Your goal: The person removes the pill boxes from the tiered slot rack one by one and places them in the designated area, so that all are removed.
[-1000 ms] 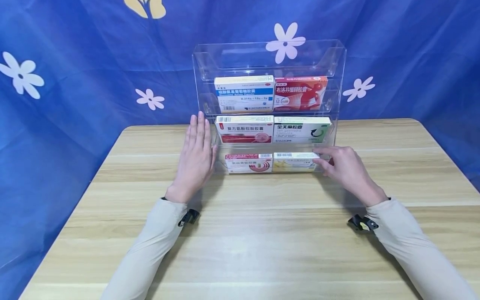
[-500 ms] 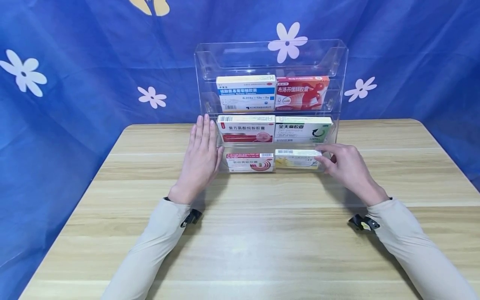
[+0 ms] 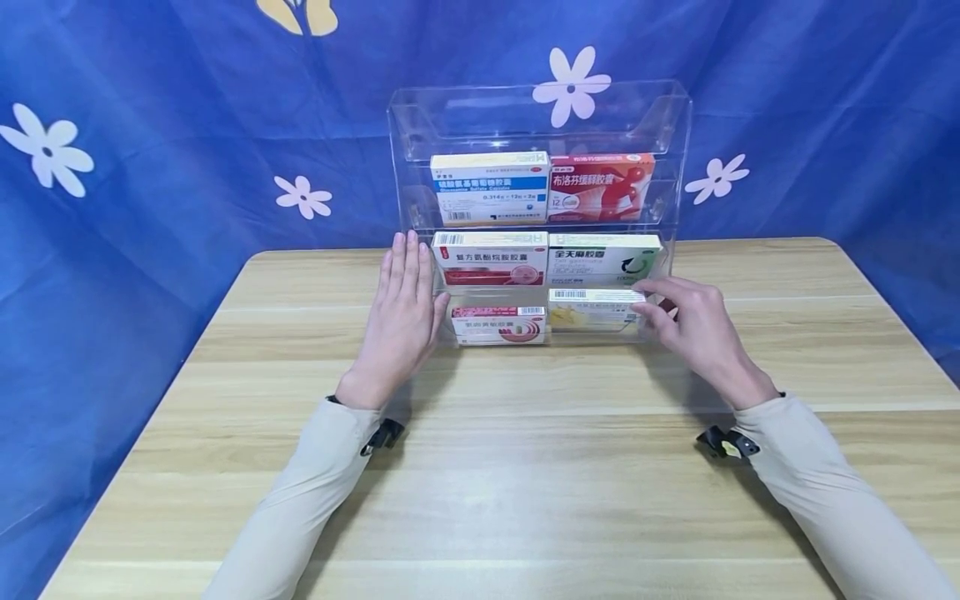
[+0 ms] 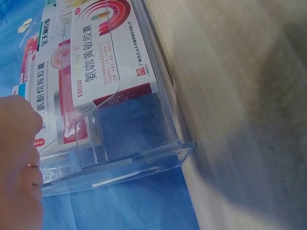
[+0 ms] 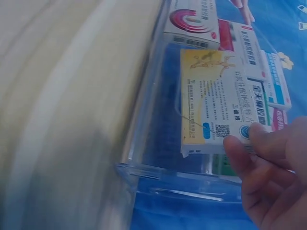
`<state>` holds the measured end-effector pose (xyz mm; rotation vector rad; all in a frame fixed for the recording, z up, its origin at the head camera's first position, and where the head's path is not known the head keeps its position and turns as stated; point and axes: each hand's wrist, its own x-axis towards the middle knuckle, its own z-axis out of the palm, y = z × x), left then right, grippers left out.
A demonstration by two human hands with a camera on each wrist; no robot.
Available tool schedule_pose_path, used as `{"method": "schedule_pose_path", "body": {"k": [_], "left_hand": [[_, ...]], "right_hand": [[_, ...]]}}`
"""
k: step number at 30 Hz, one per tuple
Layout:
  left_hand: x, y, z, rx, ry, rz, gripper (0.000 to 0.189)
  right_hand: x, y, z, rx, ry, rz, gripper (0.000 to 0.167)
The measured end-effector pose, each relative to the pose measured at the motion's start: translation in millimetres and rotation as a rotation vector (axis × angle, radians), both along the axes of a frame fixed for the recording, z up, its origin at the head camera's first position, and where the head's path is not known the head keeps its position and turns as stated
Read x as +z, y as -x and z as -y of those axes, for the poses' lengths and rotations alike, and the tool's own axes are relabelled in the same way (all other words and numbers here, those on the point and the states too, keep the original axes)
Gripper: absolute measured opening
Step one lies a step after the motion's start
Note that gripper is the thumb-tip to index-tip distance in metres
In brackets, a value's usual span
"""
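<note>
My right hand [image 3: 693,325] pinches the yellow-and-white box [image 5: 213,96] by its right end, thumb and index finger only the box's thickness apart. The box sits in the lowest tier of the clear rack [image 3: 450,133], its bottom edge raised above that of the 氨咖黄敏胶囊 box [image 3: 498,327] to the left of my grip. Above my fingertips is the 全天麻胶囊 box [image 3: 603,260], marked "100%"; left of that, the 复方氨酚烷胺胶囊 box [image 3: 491,260]. Highest from my fingers are the red 布洛芬缓释胶囊 box [image 3: 600,190], marked 12, and the blue-banded one [image 3: 491,190] reading "Glucosamine Sulfate Capsules".

My left hand [image 3: 401,312] grips nothing; its straight fingers lie along the rack's left side, thumb slightly apart. How firmly they press, I can't tell.

A thin gap parts my box from its lower-tier neighbour, and there's room between its pinched end and the right side wall. Toward me from both hands spreads the wooden table [image 3: 480,467].

My right wrist view adds a QR code beside my thumb and the front lip crossing the box face; my left adds the brand 白云山 and the space between that neighbour's end and the left wall.
</note>
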<state>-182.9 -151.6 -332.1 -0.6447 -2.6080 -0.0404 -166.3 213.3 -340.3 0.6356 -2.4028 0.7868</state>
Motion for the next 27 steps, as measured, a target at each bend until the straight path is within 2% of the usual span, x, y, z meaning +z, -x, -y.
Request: {"method": "schedule_pose_path", "body": {"k": [9, 15, 19, 27], "left_hand": [[-0.5, -1.5, -1.8, 0.006, -0.026, 0.015, 0.064], [0.2, -2.8, -2.5, 0.005, -0.039, 0.036, 0.068], [0.5, -3.4, -2.9, 0.007, -0.048, 0.061, 0.074], [0.4, -4.3, -2.9, 0.014, -0.039, 0.076, 0.077]], "right_hand": [[10.2, -4.3, -3, 0.016, 0.079, -0.057, 0.024], [16.1, -6.3, -2, 0.036, 0.117, -0.055, 0.024], [20.2, -9.4, -1, 0.023, 0.135, -0.011, 0.022], [24.7, -18.2, -1, 0.007, 0.165, 0.154, 0.016]]}}
